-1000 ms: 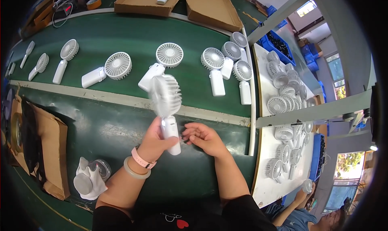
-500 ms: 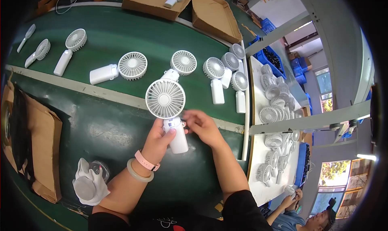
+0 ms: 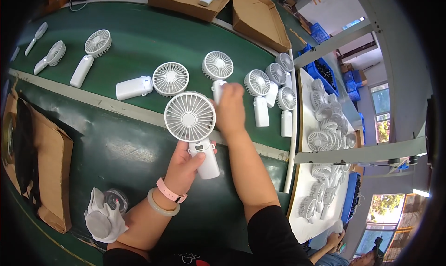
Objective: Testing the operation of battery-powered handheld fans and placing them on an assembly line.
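My left hand (image 3: 186, 161) is closed round the handle of a white handheld fan (image 3: 190, 117), its round grille facing up toward me. A small dark display shows at the neck of this fan. Farther off, my right hand (image 3: 231, 105) is closed at the handle of a second white handheld fan (image 3: 217, 65) on the green belt; its fingers are partly blurred and hide the lower handle. Left of that fan, another handheld fan (image 3: 170, 79) lies on its side. To the right stands a group of handheld fans (image 3: 257, 83).
More fans (image 3: 97, 43) lie along the belt's left. Cardboard trays (image 3: 260, 19) stand at the back, a cardboard box (image 3: 53, 173) at left. A white cloth-covered container (image 3: 102, 219) sits by my left forearm. A white table (image 3: 302, 173) full of fans and a co-worker (image 3: 332, 242) are at right.
My right hand has moved away from the held fan, forward to the second fan, whose handle has swung. The left hand's fan now shows a dark display. The view has shifted slightly.
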The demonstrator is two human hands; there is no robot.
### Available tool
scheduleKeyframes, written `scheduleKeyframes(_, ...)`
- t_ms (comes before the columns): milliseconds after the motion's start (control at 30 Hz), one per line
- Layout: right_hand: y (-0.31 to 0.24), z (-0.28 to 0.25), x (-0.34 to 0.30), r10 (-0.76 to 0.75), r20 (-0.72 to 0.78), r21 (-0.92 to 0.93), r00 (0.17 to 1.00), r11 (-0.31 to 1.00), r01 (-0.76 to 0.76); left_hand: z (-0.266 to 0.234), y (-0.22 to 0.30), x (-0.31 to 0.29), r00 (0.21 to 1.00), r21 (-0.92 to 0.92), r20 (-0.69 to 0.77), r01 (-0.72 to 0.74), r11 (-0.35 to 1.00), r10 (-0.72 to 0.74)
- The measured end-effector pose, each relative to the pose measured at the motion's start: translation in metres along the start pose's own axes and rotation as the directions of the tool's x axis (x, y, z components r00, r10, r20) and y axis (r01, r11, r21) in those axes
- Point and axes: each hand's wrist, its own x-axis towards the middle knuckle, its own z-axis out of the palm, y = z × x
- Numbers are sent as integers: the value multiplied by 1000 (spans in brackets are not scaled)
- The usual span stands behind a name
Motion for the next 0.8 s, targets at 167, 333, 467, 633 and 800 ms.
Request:
scheduleKeyframes(167,53,-11,-29,269,234,651,934,671,-356,0,2,0,996,-32,-5,84,996,-84)
scheduleKeyframes(333,31,-52,-106,-106,624,544,774,-652,-528,10,8,-7,981,14,-65,185,983,-183)
scheduleKeyframes(467,24,-62,-114,-207,563,501,800,-684,-530,8,2,-5,991,85,-15,133,987,-132)
scheduleKeyframes(633,31,-61,-111,-289,493,499,820,-678,-539,2,-1,-5,984,120,-3,178,977,-179)
scheduleKeyframes(800,25,-59,-109,-264,491,554,830,-641,-531,-6,-1,-7,975,118,11,218,969,-221)
